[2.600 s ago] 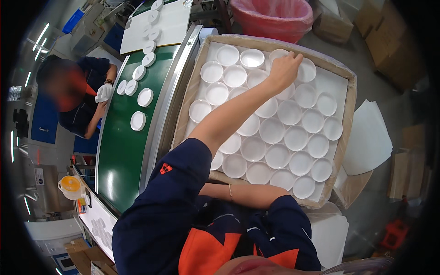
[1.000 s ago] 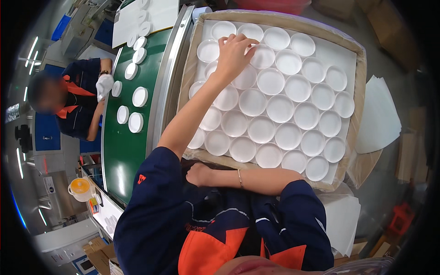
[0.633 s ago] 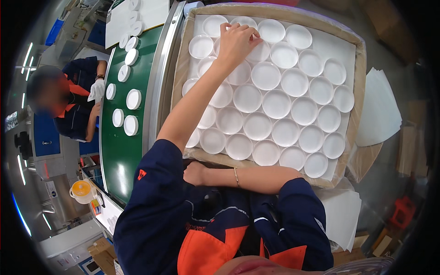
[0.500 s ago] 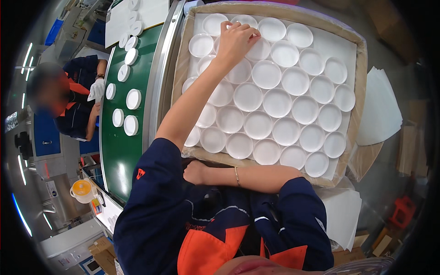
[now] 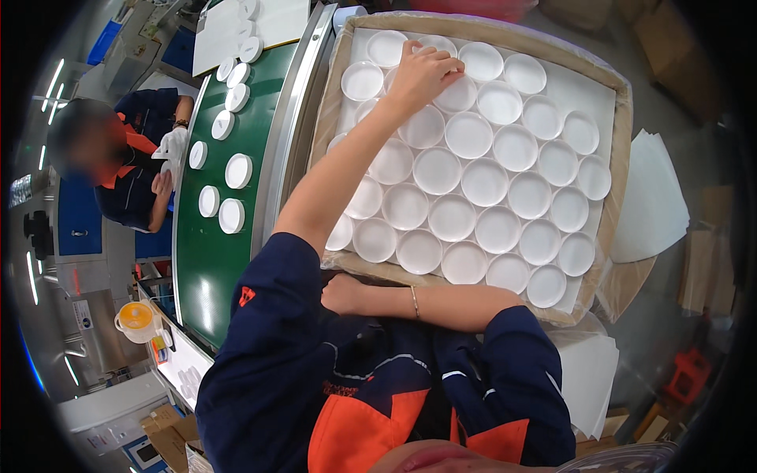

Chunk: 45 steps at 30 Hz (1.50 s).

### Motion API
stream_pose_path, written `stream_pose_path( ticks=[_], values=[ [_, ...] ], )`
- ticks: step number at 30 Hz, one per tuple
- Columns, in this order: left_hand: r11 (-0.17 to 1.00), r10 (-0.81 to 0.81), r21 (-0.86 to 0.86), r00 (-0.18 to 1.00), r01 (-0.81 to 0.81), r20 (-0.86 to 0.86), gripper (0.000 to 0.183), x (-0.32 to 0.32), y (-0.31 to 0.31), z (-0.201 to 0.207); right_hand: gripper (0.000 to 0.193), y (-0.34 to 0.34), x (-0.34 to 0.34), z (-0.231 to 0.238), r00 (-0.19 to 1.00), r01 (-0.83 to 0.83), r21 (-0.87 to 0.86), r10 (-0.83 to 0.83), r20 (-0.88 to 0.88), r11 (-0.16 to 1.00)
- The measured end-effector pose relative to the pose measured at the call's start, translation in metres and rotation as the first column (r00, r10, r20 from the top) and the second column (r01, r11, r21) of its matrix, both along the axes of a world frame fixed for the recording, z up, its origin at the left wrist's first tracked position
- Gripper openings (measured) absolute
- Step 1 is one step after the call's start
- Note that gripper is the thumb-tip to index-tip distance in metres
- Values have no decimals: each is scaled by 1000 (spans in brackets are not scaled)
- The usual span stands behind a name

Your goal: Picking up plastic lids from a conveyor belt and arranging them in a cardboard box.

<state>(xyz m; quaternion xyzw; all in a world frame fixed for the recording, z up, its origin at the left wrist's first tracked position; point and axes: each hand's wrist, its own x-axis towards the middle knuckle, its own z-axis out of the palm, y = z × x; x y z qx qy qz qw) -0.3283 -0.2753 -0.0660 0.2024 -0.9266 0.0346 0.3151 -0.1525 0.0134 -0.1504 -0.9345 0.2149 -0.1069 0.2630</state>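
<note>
My left hand (image 5: 426,77) reaches over the far left part of a large lined box (image 5: 624,150). Its fingers are bent down at the rim of a shallow round white dish (image 5: 455,94), partly hidden under the fingertips. Several rows of similar dishes lie side by side on white sheet material in the box. My right hand (image 5: 342,295) is closed in a fist beside the box's near edge, below my left forearm. Nothing shows in it.
To the left runs a green conveyor belt (image 5: 206,272) carrying several round white pieces (image 5: 238,170), behind a metal rail. A co-worker's gloved hand (image 5: 173,143) is at its far side. White sheets (image 5: 650,197) stick out right of the box. A lidded pot (image 5: 137,322) stands lower left.
The whole view has shifted slightly, moving the box and belt to the right in the picture. My left hand stays at about the same dishes. The co-worker's hands have moved a little.
</note>
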Motion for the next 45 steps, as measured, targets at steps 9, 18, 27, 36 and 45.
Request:
stream_pose_path(
  ticks=[9, 18, 27, 36, 45],
  values=[
    [779, 120, 614, 933, 123, -339, 12, 38, 19, 37, 16, -14, -7, 11, 994, -27, 33, 30, -108, 999],
    [788, 320, 601, 924, -135, -211, 8, 250, 156, 46, 22, -4, -24, 20, 984, -60, 27, 64, -169, 998],
    [295, 621, 935, 783, -198, -30, 23, 345, 310, 38, 23, -8, -27, 40, 981, -93, 56, 102, -165, 994],
    [352, 572, 929, 813, -118, -114, 6, 327, 339, 17, 21, -11, -43, 30, 945, -28, 81, 53, -323, 996],
    [518, 761, 673, 643, -528, -81, 13, 386, 264, 66, 21, 11, -25, 8, 931, -188, 42, 191, -310, 981]
  ],
)
